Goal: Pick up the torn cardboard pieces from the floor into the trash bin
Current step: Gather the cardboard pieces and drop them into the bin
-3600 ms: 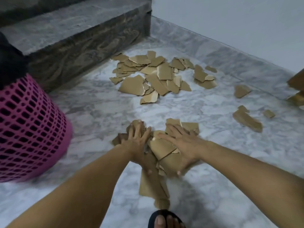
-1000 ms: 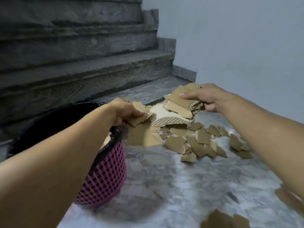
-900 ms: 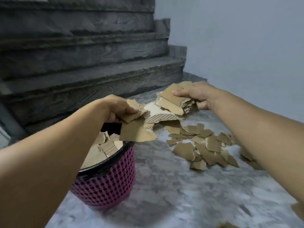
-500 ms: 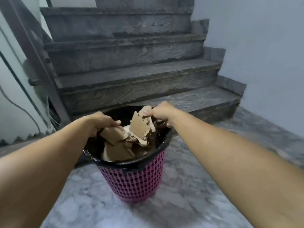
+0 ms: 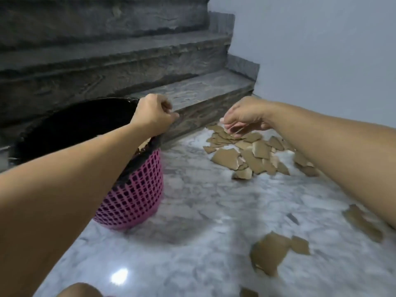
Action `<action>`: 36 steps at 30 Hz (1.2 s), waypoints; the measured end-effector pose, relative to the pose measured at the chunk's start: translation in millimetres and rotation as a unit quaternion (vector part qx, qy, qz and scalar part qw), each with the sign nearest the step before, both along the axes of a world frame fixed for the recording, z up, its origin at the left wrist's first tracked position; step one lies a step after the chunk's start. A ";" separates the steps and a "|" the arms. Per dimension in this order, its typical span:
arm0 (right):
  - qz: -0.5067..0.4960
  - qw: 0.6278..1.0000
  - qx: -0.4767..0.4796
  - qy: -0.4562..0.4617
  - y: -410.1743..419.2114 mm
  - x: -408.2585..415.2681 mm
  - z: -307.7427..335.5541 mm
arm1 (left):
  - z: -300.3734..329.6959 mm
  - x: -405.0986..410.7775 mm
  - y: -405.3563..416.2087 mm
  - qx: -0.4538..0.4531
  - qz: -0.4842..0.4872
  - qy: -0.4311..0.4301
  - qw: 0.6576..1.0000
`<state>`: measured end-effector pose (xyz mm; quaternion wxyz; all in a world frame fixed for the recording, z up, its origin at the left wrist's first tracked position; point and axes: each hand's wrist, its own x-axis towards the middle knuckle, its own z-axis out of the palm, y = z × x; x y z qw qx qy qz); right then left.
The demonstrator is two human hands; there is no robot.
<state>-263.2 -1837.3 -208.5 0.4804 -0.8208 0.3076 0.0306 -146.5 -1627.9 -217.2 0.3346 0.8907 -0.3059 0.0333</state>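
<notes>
While both hands hang in the air near the bin, this is how things lie:

Landmark: the pink bin [image 5: 132, 196] with its black liner, standing at the foot of the stairs [image 5: 192, 97].

Left hand: the left hand [image 5: 153, 115] is over the bin's right rim, fingers curled into a loose fist; I see nothing in it, though a small scrap tucked inside cannot be ruled out.

Right hand: the right hand [image 5: 244, 117] is to the right of the bin and above the floor, fingers [image 5: 230, 125] drooping, loosely bent and slack, holding nothing that shows.

Cardboard, main heap: the big pile [image 5: 246, 155] lies on the floor [image 5: 192, 211] to the right of the bin, against the lowest stair, directly below and just beyond the right hand.

Cardboard, strays: more scraps [image 5: 272, 251] lie on the floor well to the right of the bin and nearer the person (blurred).

Key relation: the heap is straight down from the right hand's fingers, so that hand is clearly the nearer; the left would have to cross over from the bin. The heap spreads away from the bin along the stair.

In the bin: a sliver of cardboard shows under the left wrist; the fill level is hidden by the left arm.

Cut off: the right forearm covers the heap's far edge and some strays.
</notes>
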 end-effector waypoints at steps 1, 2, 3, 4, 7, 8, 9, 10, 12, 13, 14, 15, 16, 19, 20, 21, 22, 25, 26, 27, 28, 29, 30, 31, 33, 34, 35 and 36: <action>-0.007 1.000 -0.001 0.015 -11.1 -13.8 -9.4 | -6.7 -10.3 -13.9 0.007 -0.030 -0.017 0.999; -0.011 0.999 0.003 0.035 -23.2 -32.6 -22.8 | -17.6 -24.4 -30.8 0.018 -0.059 -0.025 0.998; -0.011 0.999 0.008 0.052 -33.5 -48.3 -35.5 | -29.2 -36.2 -45.8 0.032 -0.085 -0.024 0.996; -0.015 0.997 0.010 0.069 -42.9 -65.7 -50.4 | -43.6 -51.0 -60.1 0.051 -0.109 -0.016 0.993; -0.034 0.992 -0.026 0.115 -62.2 -115.0 -92.2 | -93.7 -92.6 -89.2 0.129 -0.182 0.051 0.973; -0.043 0.989 -0.033 0.138 -67.6 -133.5 -108.1 | -114.4 -109.0 -96.8 0.165 -0.214 0.084 0.959; -0.044 0.985 -0.034 0.165 -70.6 -148.5 -123.8 | -133.3 -123.3 -100.1 0.206 -0.244 0.113 0.941; -0.045 0.979 -0.035 0.194 -72.6 -163.1 -139.7 | -152.4 -137.2 -102.2 0.248 -0.275 0.131 0.920; -0.043 0.966 -0.051 0.248 -76.2 -190.0 -171.9 | -191.4 -165.1 -105.1 0.329 -0.332 0.135 0.874; -0.038 0.960 -0.061 0.272 -77.0 -202.2 -188.7 | -210.3 -179.0 -104.2 0.367 -0.357 0.119 0.851; -0.026 0.953 -0.074 0.293 -75.8 -211.9 -202.6 | -227.5 -190.3 -102.3 0.400 -0.375 0.093 0.831; -0.012 0.946 -0.088 0.311 -73.8 -220.4 -215.7 | -242.9 -199.3 -99.4 0.428 -0.388 0.064 0.813; 0.001 0.942 -0.100 0.322 -70.8 -230.5 -227.6 | -258.3 -209.8 -97.1 0.454 -0.403 0.040 0.794; 0.045 0.929 -0.149 0.336 -61.2 -253.5 -260.6 | -297.8 -235.0 -89.8 0.483 -0.456 -0.049 0.746; 0.061 0.921 -0.185 0.338 -57.0 -258.3 -270.1 | -306.9 -241.2 -87.1 0.481 -0.470 -0.079 0.736; 0.066 0.919 -0.211 0.327 -54.5 -262.7 -279.1 | -313.6 -245.7 -84.9 0.476 -0.480 -0.098 0.730; 0.054 0.925 -0.212 0.310 -54.2 -266.4 -287.4 | -318.4 -249.1 -85.1 0.470 -0.484 -0.101 0.731; 0.018 0.950 -0.179 0.256 -56.3 -269.7 -298.7 | -318.8 -245.5 -92.3 0.407 -0.471 -0.065 0.780; 0.018 0.951 -0.184 0.250 -57.5 -269.1 -299.4 | -316.6 -242.4 -96.2 0.378 -0.466 -0.056 0.798; 0.017 0.949 -0.190 0.250 -58.6 -268.7 -299.6 | -314.5 -240.4 -99.5 0.357 -0.460 -0.050 0.811; 0.015 0.949 -0.191 0.251 -59.0 -267.3 -298.9 | -312.3 -240.0 -102.3 0.345 -0.453 -0.042 0.821; 0.011 0.951 -0.186 0.247 -58.5 -265.5 -297.1 | -310.7 -240.3 -104.6 0.339 -0.443 -0.026 0.830; 0.007 0.955 -0.174 0.240 -58.3 -265.0 -296.9 | -309.7 -242.7 -106.1 0.334 -0.432 -0.003 0.838; 0.001 0.960 -0.163 0.227 -58.3 -264.2 -296.7 | -309.1 -244.8 -107.3 0.327 -0.419 0.022 0.847; -0.012 0.968 -0.140 0.206 -56.0 -263.0 -298.1 | -307.7 -248.9 -109.6 0.311 -0.395 0.076 0.861; -0.016 0.971 -0.132 0.199 -53.4 -261.7 -298.0 | -306.8 -249.9 -111.3 0.303 -0.380 0.111 0.867; -0.020 0.973 -0.124 0.194 -50.7 -260.2 -298.4 | -305.9 -250.5 -113.2 0.292 -0.363 0.152 0.872; -0.024 0.973 -0.120 0.195 -48.2 -258.4 -299.3 | -305.2 -250.4 -114.9 0.284 -0.344 0.190 0.875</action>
